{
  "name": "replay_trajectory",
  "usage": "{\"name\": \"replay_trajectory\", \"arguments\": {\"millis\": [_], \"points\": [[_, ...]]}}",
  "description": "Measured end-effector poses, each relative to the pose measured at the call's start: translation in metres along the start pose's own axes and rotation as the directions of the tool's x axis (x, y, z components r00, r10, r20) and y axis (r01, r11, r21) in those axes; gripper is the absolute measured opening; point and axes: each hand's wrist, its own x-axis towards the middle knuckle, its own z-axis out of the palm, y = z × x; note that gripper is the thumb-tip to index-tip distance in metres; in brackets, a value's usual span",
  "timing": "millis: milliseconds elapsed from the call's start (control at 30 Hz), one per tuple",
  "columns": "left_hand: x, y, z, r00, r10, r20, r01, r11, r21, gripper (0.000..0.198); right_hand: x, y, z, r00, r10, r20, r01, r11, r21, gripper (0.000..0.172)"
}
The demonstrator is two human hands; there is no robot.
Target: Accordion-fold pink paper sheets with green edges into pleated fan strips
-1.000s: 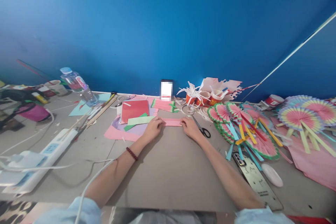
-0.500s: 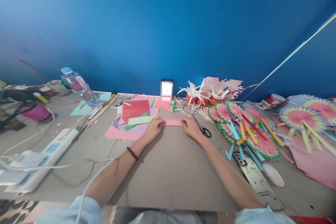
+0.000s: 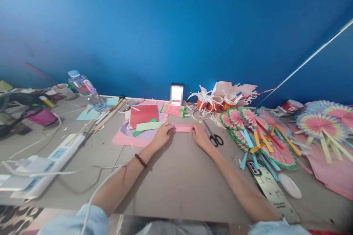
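A narrow folded pink paper strip [image 3: 182, 128] lies flat on the grey table [image 3: 176, 180] in front of me. My left hand [image 3: 162, 134] pinches its left end with the fingers closed on the fold. My right hand [image 3: 200, 136] presses and grips its right end the same way. A dark bead bracelet sits on my left wrist. Black-handled scissors [image 3: 213, 137] lie just right of my right hand. Sheets of red, green and pink paper [image 3: 143, 119] lie just left of my left hand.
Finished pink and green paper fans [image 3: 261, 136] with coloured stick handles cover the right side. A phone [image 3: 271, 191] and a white mouse [image 3: 290, 185] lie near the right front. Paper cups [image 3: 217, 102], a water bottle [image 3: 85, 88], a power strip [image 3: 46, 163] and cables stand at the back and left.
Both hands stay on the pink strip. The view has shifted slightly, and the hands have barely moved.
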Motion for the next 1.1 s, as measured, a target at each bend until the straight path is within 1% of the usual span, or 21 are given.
{"name": "replay_trajectory", "arguments": {"millis": [167,333,500,600,700,800,867,967,1100], "points": [[0.001,0.000,-0.002,0.999,-0.039,-0.015,0.039,0.999,-0.013,0.016,-0.003,-0.002,0.001,0.999,-0.004,-0.051,0.003,1.000,-0.020,0.013],[0.005,0.000,-0.005,0.995,-0.099,-0.015,0.097,0.992,-0.077,0.010,-0.006,-0.006,0.001,0.997,-0.010,-0.074,0.008,1.000,-0.021,0.013],[0.003,-0.001,-0.009,0.995,-0.079,-0.062,0.072,0.991,-0.110,0.012,-0.005,-0.006,-0.001,0.998,-0.010,-0.057,0.008,1.000,-0.026,0.013],[0.001,0.001,-0.012,0.999,-0.026,-0.028,0.024,0.998,-0.066,0.016,-0.005,-0.006,-0.002,0.999,-0.010,-0.040,0.009,0.999,-0.031,0.013],[-0.002,0.006,-0.014,1.000,0.016,0.021,-0.016,0.999,0.038,0.020,-0.005,-0.006,-0.002,0.999,-0.016,-0.036,0.015,1.000,-0.027,0.014],[-0.005,0.010,-0.015,0.998,0.052,0.035,-0.057,0.987,0.148,0.024,-0.006,-0.006,-0.002,0.999,-0.018,-0.049,0.017,1.000,-0.026,0.013],[-0.006,0.011,-0.014,0.996,0.074,0.042,-0.081,0.978,0.191,0.025,-0.006,-0.006,-0.001,0.999,-0.019,-0.049,0.018,1.000,-0.024,0.013],[-0.006,0.006,-0.012,0.996,0.076,0.053,-0.086,0.976,0.201,0.025,-0.006,-0.005,-0.001,0.999,-0.018,-0.046,0.017,1.000,-0.020,0.013],[-0.005,-0.002,-0.009,0.998,0.054,0.038,-0.059,0.988,0.139,0.026,-0.007,-0.006,-0.002,0.998,-0.016,-0.058,0.016,1.000,-0.015,0.013]]}}
